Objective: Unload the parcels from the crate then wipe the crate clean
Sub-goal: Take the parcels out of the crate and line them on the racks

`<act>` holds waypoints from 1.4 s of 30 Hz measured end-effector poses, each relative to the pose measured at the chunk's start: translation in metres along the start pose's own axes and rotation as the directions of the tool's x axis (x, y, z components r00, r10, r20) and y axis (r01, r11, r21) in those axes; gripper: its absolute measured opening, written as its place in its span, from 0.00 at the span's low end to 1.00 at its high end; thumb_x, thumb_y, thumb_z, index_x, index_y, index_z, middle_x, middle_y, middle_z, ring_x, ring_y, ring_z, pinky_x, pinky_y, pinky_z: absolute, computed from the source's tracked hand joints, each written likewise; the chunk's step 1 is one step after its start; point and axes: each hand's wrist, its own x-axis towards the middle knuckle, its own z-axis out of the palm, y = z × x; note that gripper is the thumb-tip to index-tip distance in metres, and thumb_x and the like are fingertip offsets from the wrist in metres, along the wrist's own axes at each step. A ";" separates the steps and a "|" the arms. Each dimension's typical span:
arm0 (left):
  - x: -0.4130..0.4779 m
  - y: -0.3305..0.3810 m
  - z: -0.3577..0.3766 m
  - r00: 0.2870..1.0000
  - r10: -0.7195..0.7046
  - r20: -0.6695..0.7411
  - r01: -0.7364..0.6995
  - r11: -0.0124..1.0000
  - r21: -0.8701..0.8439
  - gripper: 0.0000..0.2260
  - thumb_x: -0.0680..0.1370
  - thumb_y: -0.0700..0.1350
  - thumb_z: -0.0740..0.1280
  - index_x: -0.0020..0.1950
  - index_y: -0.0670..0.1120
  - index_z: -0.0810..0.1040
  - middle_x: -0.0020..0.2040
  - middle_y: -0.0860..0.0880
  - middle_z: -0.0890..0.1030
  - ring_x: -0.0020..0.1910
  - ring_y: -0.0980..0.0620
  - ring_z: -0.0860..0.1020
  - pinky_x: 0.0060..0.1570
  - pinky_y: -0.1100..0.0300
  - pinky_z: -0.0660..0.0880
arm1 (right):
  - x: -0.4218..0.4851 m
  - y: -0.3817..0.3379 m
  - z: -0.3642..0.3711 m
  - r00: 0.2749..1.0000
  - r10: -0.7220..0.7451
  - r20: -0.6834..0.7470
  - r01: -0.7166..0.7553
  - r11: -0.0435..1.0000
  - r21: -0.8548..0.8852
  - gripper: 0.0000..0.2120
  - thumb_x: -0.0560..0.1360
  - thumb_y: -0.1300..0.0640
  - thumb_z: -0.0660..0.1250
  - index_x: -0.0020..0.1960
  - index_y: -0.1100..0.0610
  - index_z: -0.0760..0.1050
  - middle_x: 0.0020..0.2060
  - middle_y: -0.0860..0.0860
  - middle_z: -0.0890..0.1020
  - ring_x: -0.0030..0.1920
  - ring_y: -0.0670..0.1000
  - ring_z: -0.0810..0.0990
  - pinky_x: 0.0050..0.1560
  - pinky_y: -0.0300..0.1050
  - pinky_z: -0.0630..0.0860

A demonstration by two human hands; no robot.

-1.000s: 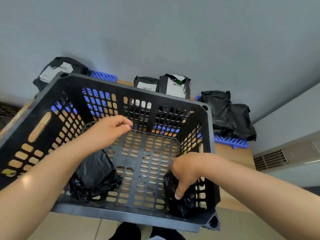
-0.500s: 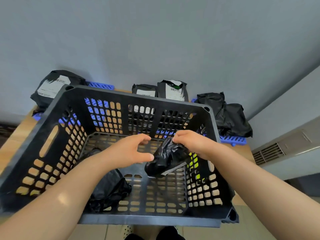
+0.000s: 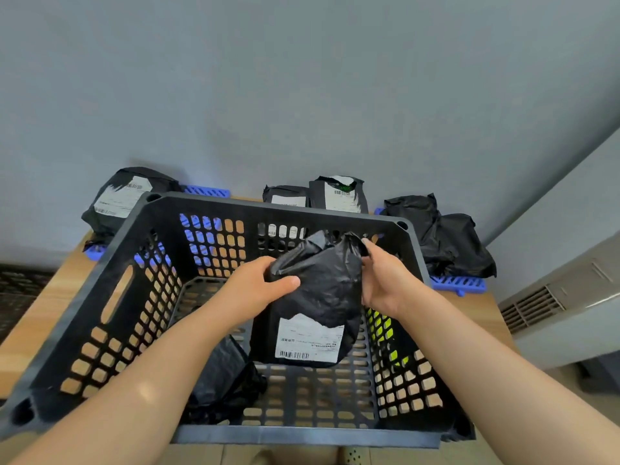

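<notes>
Parcel (image 3: 318, 297), black bag with white label, held over the interior of the crate (image 3: 268, 204), left hand (image 3: 258, 286) gripping its upper left side, right hand (image 3: 382, 280) pinching its top right corner; second parcel (image 3: 221, 380) on the crate floor.

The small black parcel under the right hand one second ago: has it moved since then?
Yes. The parcel rose from the near right corner of the crate toward its far rim; the left hand and right hand now hold it.
</notes>
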 end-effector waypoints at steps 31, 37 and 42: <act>0.008 -0.007 -0.018 0.861 -0.339 -0.379 0.022 0.769 -0.639 0.05 0.76 0.44 0.68 0.46 0.43 0.79 0.46 0.42 0.82 0.47 0.43 0.81 0.47 0.50 0.79 | -0.012 0.049 0.014 0.976 -0.090 0.196 0.169 0.884 -0.437 0.12 0.71 0.62 0.72 0.54 0.58 0.79 0.49 0.54 0.85 0.52 0.55 0.83 0.58 0.51 0.77; 0.012 -0.007 -0.027 0.811 -0.337 -0.477 -0.087 0.738 -0.670 0.06 0.74 0.43 0.71 0.48 0.46 0.76 0.47 0.44 0.81 0.46 0.48 0.80 0.46 0.56 0.78 | -0.010 0.048 0.018 0.977 -0.076 0.200 0.141 0.933 -0.331 0.12 0.72 0.61 0.71 0.56 0.59 0.78 0.48 0.55 0.85 0.50 0.56 0.84 0.56 0.51 0.78; 0.012 -0.011 -0.027 0.805 -0.302 -0.511 -0.061 0.815 -0.577 0.09 0.73 0.41 0.72 0.44 0.49 0.72 0.44 0.48 0.78 0.43 0.52 0.77 0.41 0.63 0.74 | -0.006 0.050 0.017 0.981 -0.091 0.169 0.141 0.940 -0.310 0.11 0.72 0.63 0.72 0.54 0.60 0.79 0.46 0.56 0.85 0.49 0.57 0.84 0.57 0.54 0.78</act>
